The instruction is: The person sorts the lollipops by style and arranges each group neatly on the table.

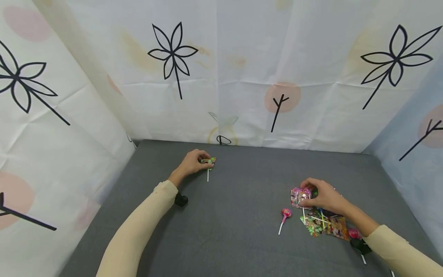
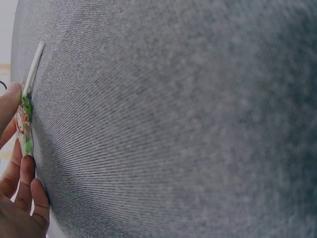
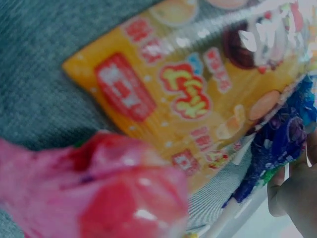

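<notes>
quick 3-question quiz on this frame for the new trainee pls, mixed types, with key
1. True or false: the left hand pinches a green-wrapped lollipop on the grey mat.
2. Multiple choice: the right hand grips
A. a pink-wrapped lollipop
B. a spoon
C. nothing
3. Short answer: what lies alone on the mat just left of the pile of lollipops near the right hand?

Key
1. True. Fingers close on the wrapper; the white stick points toward the person.
2. A. It is held at the pile's far edge.
3. A single pink lollipop, apart from both hands.
</notes>
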`<state>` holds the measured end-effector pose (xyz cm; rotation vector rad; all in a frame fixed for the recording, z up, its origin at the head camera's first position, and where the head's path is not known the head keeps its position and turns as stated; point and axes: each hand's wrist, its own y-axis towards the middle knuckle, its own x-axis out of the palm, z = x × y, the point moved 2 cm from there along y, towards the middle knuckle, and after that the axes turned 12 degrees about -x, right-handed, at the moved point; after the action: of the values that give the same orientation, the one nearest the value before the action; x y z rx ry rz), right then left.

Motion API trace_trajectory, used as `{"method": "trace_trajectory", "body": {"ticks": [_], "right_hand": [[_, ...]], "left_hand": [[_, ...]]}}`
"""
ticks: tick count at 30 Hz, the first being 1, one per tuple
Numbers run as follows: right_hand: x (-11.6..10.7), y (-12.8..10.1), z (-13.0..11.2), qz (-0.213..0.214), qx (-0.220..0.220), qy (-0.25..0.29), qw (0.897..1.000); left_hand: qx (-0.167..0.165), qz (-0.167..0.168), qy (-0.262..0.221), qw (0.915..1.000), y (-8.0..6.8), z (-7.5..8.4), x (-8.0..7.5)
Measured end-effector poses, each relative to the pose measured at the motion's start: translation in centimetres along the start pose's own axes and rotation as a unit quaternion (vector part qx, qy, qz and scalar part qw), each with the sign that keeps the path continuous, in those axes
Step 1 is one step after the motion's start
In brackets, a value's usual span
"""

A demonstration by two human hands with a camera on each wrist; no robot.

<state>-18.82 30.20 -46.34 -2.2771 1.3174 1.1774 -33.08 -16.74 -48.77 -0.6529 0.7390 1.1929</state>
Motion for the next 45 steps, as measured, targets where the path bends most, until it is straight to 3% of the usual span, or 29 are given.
{"method": "trace_trajectory", "body": {"ticks": [8, 16, 24, 32, 45], "right_hand": [[-0.8, 0.5, -0.4, 0.035, 0.010, 0.061, 0.997], [-1.2, 0.9, -0.4, 0.070, -0.023, 0.124, 0.990], [-1.6, 2.0, -1.2, 0.096, -0.015, 0.131, 0.987], [-1.1, 3.8, -2.2, 0.097, -0.002, 0.161, 0.982], [-0.4, 6.7, -3.2, 0.097, 0.002, 0.164, 0.982]], "left_hand": [[-0.005, -0.002, -0.001, 1.0000, 0.0, 0.1, 0.0], [-0.007, -0.006, -0.005, 0.9999, -0.1, 0.1, -0.1], [-0.001, -0.006, -0.009, 0.9999, -0.4, 0.3, -0.3], [0.001, -0.001, 0.006, 1.0000, -0.5, 0.4, -0.2], [0.005, 0.010, 0.031, 0.9995, -0.5, 0.3, 0.0]]}}
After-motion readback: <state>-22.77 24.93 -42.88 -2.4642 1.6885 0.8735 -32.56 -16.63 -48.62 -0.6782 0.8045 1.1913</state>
